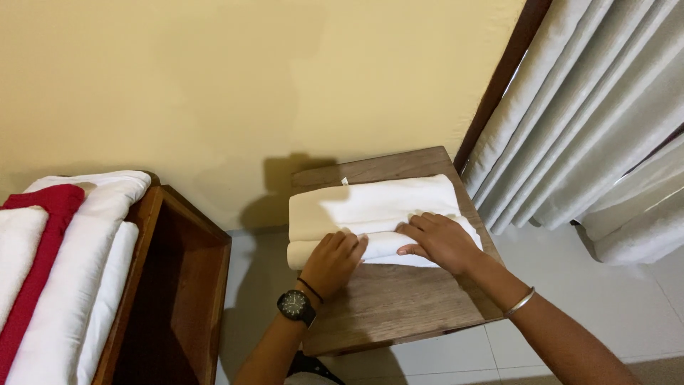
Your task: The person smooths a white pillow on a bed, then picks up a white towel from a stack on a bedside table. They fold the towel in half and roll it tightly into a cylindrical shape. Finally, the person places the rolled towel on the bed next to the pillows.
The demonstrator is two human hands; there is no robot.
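Hands (385, 253) on folded white towel (370, 207)

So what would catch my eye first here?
Two bare hands, the left hand wearing a black wristwatch, the right hand, press on a folded white towel on a small brown wooden table. At far left, a red cloth lies between stacked white linens.
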